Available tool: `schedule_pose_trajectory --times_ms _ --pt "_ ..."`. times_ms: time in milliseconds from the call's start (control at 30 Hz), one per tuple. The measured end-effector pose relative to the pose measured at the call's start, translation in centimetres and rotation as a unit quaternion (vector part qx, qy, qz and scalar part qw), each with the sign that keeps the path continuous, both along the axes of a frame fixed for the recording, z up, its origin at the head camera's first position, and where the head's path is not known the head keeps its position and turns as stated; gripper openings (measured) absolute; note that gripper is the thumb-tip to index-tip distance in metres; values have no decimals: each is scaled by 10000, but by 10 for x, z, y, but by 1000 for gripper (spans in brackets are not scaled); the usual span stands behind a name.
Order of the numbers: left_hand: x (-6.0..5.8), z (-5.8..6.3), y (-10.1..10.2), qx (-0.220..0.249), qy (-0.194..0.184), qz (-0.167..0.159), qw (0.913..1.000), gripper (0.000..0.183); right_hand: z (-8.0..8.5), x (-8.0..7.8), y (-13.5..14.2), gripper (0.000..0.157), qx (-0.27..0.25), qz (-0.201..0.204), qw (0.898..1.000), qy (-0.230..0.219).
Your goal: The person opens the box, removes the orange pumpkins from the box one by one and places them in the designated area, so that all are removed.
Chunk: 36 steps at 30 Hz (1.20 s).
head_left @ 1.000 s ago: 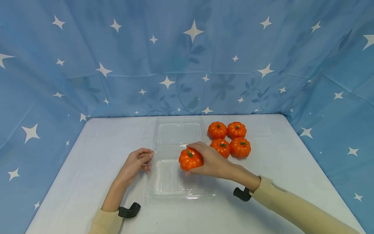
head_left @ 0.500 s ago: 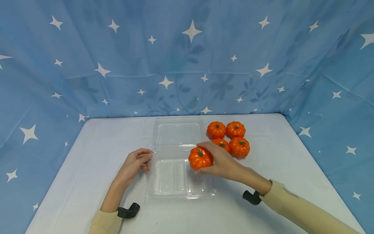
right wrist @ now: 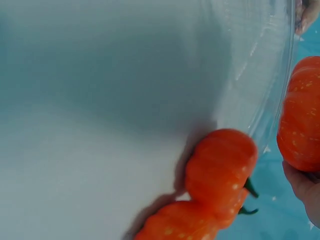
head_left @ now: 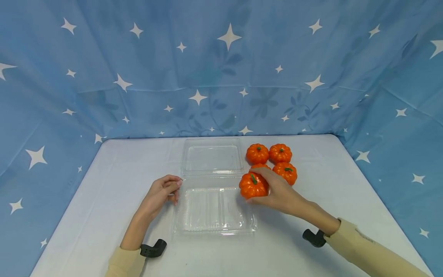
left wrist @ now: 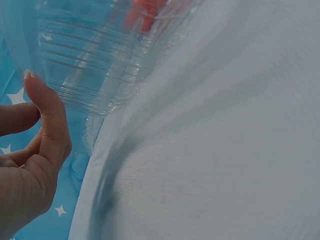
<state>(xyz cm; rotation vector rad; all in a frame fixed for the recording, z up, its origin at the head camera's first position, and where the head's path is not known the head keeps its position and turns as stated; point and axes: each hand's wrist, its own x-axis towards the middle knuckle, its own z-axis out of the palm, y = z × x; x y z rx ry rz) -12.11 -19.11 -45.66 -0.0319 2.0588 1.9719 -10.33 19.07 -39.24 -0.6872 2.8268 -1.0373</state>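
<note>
A small orange toy pumpkin (head_left: 253,185) with a green stem is held in my right hand (head_left: 282,194), above the right edge of a clear plastic clamshell container (head_left: 212,209). In the right wrist view, the held pumpkin (right wrist: 302,115) is at the right border, with part of the hand (right wrist: 307,192) below it. The container lies open, its lid (head_left: 212,156) folded back. At the container's left rim, my left hand (head_left: 157,196) pinches the edge between thumb and fingers. In the left wrist view, a fingertip of that hand (left wrist: 42,135) meets the clear rim.
Behind and right of my right hand, several more pumpkins (head_left: 285,173) stand close together on the white table (head_left: 328,184); the nearest is partly hidden by the held one. A blue star-patterned curtain (head_left: 207,77) hangs behind and at the sides.
My right hand has carried the pumpkin rightward, from above the container's middle to its right edge, toward the other pumpkins. My left hand has stayed at the rim.
</note>
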Motion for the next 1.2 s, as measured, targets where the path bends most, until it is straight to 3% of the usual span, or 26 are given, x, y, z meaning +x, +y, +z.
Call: schedule_pose_trajectory --times_ms 267,800,1200 --pt "0 1 1 14 -8 -27 10000 37 -5 5 22 86 35 -365 9992 -140" --pt "-1 1 0 -17 35 -9 10000 37 -19 19 53 82 297 -664 9973 -73" --pt "1 -1 2 -7 -8 16 10000 38 -36 18 58 79 621 -904 9940 -16"
